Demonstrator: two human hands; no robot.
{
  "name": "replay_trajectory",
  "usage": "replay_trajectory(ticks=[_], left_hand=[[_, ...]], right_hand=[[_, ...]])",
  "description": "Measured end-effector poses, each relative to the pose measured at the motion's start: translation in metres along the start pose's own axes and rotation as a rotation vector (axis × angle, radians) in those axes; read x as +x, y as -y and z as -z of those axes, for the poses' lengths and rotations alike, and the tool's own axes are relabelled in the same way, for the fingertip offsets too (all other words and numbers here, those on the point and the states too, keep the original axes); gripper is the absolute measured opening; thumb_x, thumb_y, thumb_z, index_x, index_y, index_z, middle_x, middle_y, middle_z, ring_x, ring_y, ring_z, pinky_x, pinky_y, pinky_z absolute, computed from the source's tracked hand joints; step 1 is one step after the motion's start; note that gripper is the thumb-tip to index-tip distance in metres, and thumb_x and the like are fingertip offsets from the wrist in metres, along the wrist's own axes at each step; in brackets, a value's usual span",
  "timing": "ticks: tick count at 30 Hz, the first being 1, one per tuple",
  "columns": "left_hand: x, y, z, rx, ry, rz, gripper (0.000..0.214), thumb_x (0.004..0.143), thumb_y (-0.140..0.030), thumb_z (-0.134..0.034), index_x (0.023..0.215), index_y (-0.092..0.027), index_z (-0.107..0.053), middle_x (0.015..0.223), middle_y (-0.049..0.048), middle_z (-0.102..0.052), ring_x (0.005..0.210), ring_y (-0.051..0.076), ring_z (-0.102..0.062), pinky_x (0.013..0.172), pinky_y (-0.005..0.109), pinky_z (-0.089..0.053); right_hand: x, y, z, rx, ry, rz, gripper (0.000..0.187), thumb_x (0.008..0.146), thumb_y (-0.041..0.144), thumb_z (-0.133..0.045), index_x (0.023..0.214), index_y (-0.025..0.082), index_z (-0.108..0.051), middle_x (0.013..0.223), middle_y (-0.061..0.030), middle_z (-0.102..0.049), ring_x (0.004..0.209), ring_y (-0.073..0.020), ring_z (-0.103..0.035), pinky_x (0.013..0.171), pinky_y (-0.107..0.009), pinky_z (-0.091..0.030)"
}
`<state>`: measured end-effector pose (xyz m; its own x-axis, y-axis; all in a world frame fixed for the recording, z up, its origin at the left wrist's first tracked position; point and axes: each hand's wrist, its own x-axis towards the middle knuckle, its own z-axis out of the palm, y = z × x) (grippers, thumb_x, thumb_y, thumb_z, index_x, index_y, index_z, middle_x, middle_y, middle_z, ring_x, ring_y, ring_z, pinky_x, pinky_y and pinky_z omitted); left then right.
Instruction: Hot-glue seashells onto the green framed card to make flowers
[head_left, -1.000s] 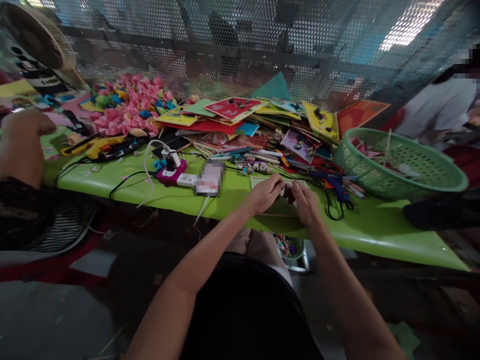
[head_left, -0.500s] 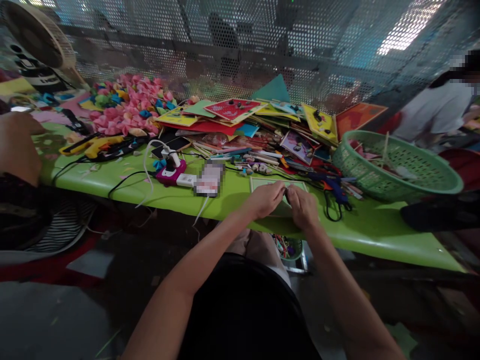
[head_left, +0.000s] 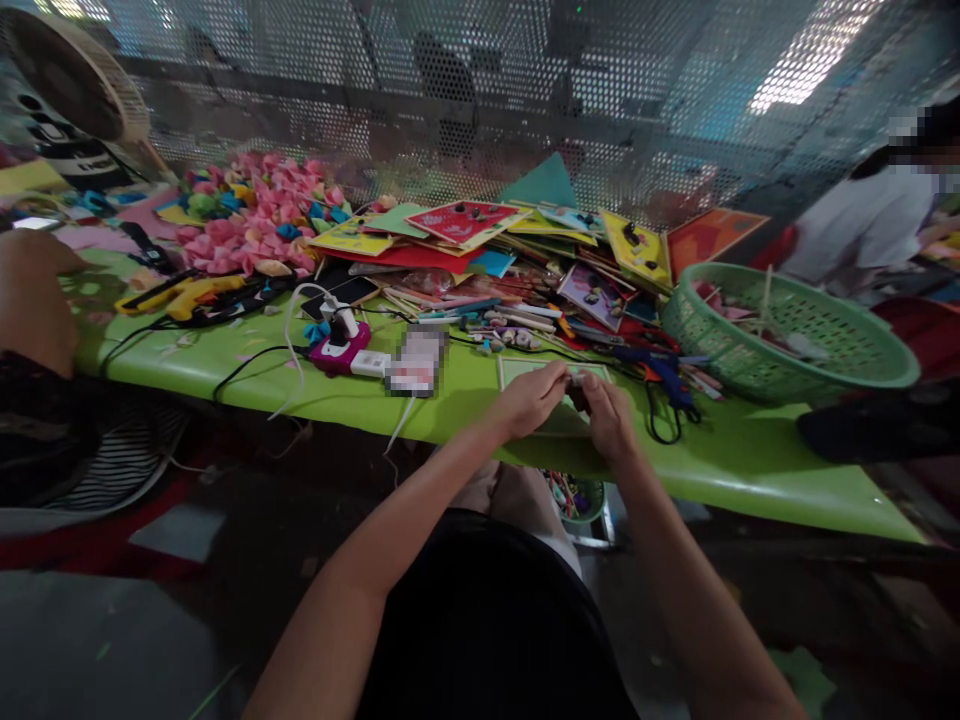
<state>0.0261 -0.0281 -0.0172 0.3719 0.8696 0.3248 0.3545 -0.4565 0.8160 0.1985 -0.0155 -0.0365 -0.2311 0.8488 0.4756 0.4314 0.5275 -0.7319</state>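
Note:
My left hand (head_left: pixel 534 398) and my right hand (head_left: pixel 609 415) meet above the table's front edge, both with fingers pinched. A small object (head_left: pixel 575 379), pale on top and dark beneath, sits between the fingertips; its kind is too small to make out. Under my hands lies a pale green card (head_left: pixel 517 372) with a light border, partly covered by them. To the right of my right hand rests a blue glue gun (head_left: pixel 670 378) with an orange trigger and a black cord. Pens and markers (head_left: pixel 517 318) are heaped just beyond the card.
A green basket (head_left: pixel 832 378) stands at the right. Decorated cards (head_left: pixel 465 222) are piled at the back, with pink folded paper pieces (head_left: pixel 259 210) to their left. A power strip (head_left: pixel 337 352), a phone (head_left: pixel 418 360) and a yellow glue gun (head_left: pixel 184 297) lie leftward. People sit on both sides.
My fingers have shifted slightly on the small object, and its pale part now shows between them. The view has moved a little; the things on the table have stayed put.

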Motion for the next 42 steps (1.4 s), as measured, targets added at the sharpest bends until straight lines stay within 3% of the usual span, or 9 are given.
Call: replay_trajectory(ticks=[7, 20, 32, 42], left_hand=[[0.0, -0.001, 0.001, -0.163, -0.005, 0.013, 0.023, 0.105, -0.038, -0.038, 0.089, -0.024, -0.046, 0.085, 0.0, -0.058, 0.085, 0.019, -0.057, 0.079, 0.029, -0.042], [0.0, -0.003, 0.001, -0.079, 0.0, 0.041, 0.013, 0.101, -0.027, -0.04, 0.089, -0.025, -0.044, 0.08, -0.002, -0.052, 0.08, 0.018, -0.053, 0.077, 0.029, -0.04], [-0.001, -0.004, 0.001, -0.172, -0.027, 0.019, 0.019, 0.103, -0.038, -0.042, 0.091, -0.024, -0.047, 0.086, -0.0002, -0.057, 0.085, 0.019, -0.056, 0.081, 0.029, -0.041], [0.0, 0.001, -0.002, -0.209, -0.047, 0.038, 0.014, 0.101, -0.031, -0.039, 0.091, -0.024, -0.046, 0.082, -0.0018, -0.053, 0.081, 0.016, -0.052, 0.08, 0.028, -0.042]], right_hand=[[-0.002, 0.007, 0.001, -0.009, -0.007, 0.014, 0.055, 0.101, 0.067, -0.036, 0.067, 0.025, -0.045, 0.063, 0.0011, -0.046, 0.06, -0.0172, -0.043, 0.058, -0.033, -0.032], [-0.001, 0.011, 0.001, -0.041, -0.002, 0.03, 0.057, 0.1, 0.071, -0.035, 0.067, 0.026, -0.045, 0.062, 0.0008, -0.046, 0.061, -0.0187, -0.043, 0.059, -0.035, -0.03], [-0.001, 0.009, 0.0, 0.043, 0.029, 0.022, 0.053, 0.102, 0.066, -0.035, 0.069, 0.026, -0.043, 0.064, 0.0013, -0.044, 0.061, -0.0178, -0.043, 0.06, -0.034, -0.032], [-0.001, 0.014, 0.0, -0.026, 0.032, 0.041, 0.054, 0.102, 0.067, -0.034, 0.069, 0.026, -0.046, 0.064, 0.0008, -0.048, 0.061, -0.0188, -0.045, 0.061, -0.035, -0.033]])
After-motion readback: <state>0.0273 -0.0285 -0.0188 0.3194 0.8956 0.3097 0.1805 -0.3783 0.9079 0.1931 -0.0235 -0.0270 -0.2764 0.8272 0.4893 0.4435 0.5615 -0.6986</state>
